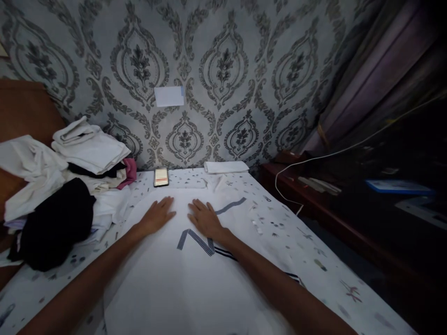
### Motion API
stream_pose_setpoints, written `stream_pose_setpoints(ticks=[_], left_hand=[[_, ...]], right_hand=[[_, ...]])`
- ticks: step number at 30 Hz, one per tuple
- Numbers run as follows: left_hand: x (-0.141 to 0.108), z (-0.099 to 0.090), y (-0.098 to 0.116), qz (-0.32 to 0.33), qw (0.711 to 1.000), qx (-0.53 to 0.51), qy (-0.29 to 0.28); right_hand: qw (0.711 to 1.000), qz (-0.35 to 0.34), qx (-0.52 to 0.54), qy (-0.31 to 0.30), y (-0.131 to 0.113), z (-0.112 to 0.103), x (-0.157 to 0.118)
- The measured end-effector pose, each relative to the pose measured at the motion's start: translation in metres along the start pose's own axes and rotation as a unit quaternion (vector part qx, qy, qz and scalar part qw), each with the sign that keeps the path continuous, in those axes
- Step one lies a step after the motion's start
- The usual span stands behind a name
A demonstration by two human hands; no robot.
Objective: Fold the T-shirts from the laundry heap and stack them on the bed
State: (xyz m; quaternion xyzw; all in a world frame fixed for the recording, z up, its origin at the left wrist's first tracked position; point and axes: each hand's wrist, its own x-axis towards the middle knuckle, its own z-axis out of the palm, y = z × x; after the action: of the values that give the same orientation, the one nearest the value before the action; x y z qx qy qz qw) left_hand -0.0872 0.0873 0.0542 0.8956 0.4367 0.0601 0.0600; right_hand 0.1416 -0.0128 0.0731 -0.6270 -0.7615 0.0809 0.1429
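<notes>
A white garment with dark striped bands (167,279) lies spread out in front of me, probably a shirt, though its full shape is partly hidden by my arms. My left hand (158,215) rests flat on its upper left part, fingers stretched forward. Beside it, my right hand (206,218) presses flat on the cloth, just above a zigzag of striped trim (197,242), with fingers apart. Neither hand grasps anything. Another striped band (232,204) runs off to the right of the right hand.
Under the garment is a bed with a patterned white sheet (335,279). A phone with a lit screen (161,177) and a folded white cloth (226,167) lie near the wall. Piled clothes (91,149), with a black garment (57,228), are at left. A white cable (335,152) crosses the dark furniture at right.
</notes>
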Motion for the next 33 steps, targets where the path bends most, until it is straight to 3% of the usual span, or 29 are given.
stream_pose_setpoints(ticks=[3,7,10,14,17,20,22,24,25,27,30,32,33], left_hand=[[0.014,0.000,-0.004,-0.002,1.000,-0.007,-0.006],[0.023,-0.009,-0.041,-0.046,0.998,0.034,0.037],[0.010,-0.015,-0.055,-0.038,0.997,0.043,0.048],[-0.027,-0.019,-0.054,-0.009,0.999,0.037,0.014],[-0.062,-0.024,-0.055,0.017,0.999,0.021,-0.022],[-0.088,-0.036,-0.063,0.034,0.998,-0.006,-0.049],[-0.097,-0.045,-0.070,0.040,0.996,-0.031,-0.072],[-0.099,-0.054,-0.075,0.039,0.993,-0.051,-0.096],[-0.099,-0.057,-0.077,0.037,0.992,-0.057,-0.104],[-0.098,-0.061,-0.078,0.033,0.992,-0.061,-0.110],[-0.097,-0.060,-0.078,0.029,0.993,-0.056,-0.104],[-0.096,-0.059,-0.078,0.027,0.993,-0.051,-0.102],[-0.096,-0.058,-0.078,0.028,0.993,-0.050,-0.103]], right_hand=[[0.999,0.026,-0.019,0.012,0.024,0.000,0.023],[0.997,0.051,-0.043,0.024,0.054,-0.003,0.045],[0.998,0.039,-0.043,0.036,0.064,-0.002,0.050],[0.997,0.017,-0.045,0.063,0.058,0.004,0.040],[0.998,-0.018,-0.039,0.047,0.023,0.008,0.012],[0.989,-0.149,-0.026,0.002,-0.047,0.012,-0.035],[0.956,-0.292,-0.002,-0.036,-0.101,0.015,-0.069],[0.914,-0.399,0.019,-0.071,-0.149,0.018,-0.096],[0.904,-0.421,0.020,-0.075,-0.166,0.020,-0.106],[0.903,-0.423,0.006,-0.078,-0.189,0.025,-0.115],[0.924,-0.367,0.039,-0.095,-0.193,0.029,-0.111],[0.932,-0.289,0.189,-0.113,-0.186,0.029,-0.102],[0.920,-0.227,0.298,-0.119,-0.181,0.027,-0.097]])
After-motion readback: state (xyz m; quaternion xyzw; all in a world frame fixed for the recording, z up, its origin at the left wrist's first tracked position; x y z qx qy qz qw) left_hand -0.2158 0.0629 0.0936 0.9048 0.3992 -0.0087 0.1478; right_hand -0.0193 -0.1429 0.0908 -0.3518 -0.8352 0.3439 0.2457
